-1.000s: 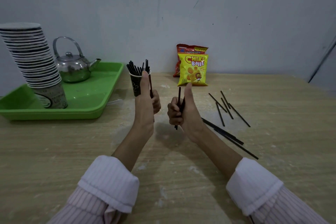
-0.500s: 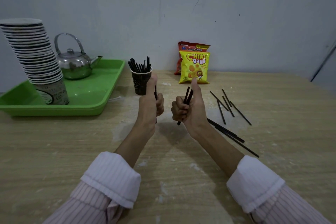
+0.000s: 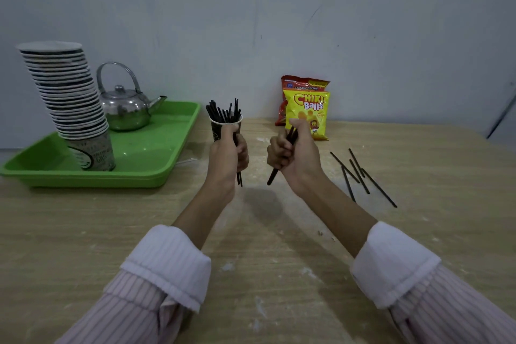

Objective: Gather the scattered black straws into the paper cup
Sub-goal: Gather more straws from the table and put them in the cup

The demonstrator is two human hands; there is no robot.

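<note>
Both hands are raised side by side above the middle of the worktop (image 3: 265, 260), thumbs up. The left hand (image 3: 227, 155) is closed in a fist, and its fingers (image 3: 243, 153) are wrapped round a few black straws held nearly upright; their lower ends (image 3: 239, 178) are seen below the fist. The right hand (image 3: 296, 155) is likewise closed, its fingers (image 3: 275, 152) curled tight on a small bundle of straws (image 3: 279, 166) tilted so that the lower end points toward the left hand. The exact number in either fist cannot be told.

The paper cup (image 3: 220, 130) stands upright on the worktop just behind the left hand and is partly hidden by its thumb. A cluster of straws (image 3: 224, 112) is seen standing in it, fanned out above the rim.

More straws (image 3: 360, 176) are left loose on the worktop to the right of the right hand, well apart from the cup, several of them crossing or touching.

At the left a green tray (image 3: 156, 173) is seen, on which a leaning stack of cups (image 3: 67, 98) and a metal kettle (image 3: 125, 109) are set. Two snack bags (image 3: 307, 106) are propped against the wall behind the right hand.
</note>
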